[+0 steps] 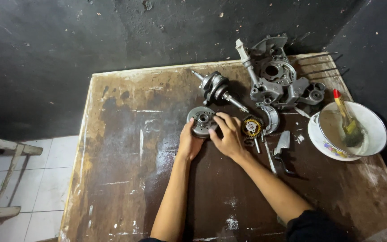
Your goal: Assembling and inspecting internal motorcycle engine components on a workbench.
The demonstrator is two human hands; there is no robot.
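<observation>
A round grey metal disc point(201, 120) with a hub in its middle lies on the worn wooden table point(126, 170). My left hand point(188, 143) grips the disc's near left rim. My right hand point(227, 134) rests its fingers over the disc's right side. Just right of my right hand sits a dark gear with a yellow inner ring point(251, 127). Behind the disc lies a steel crankshaft point(216, 88), apart from both hands.
A grey engine case point(278, 78) stands at the back right. A white bowl point(359, 134) with a red-handled brush point(346, 118) sits at the right edge. Small metal parts point(282, 143) lie beside the gear. Black walls close the back and right; a tiled floor lies left.
</observation>
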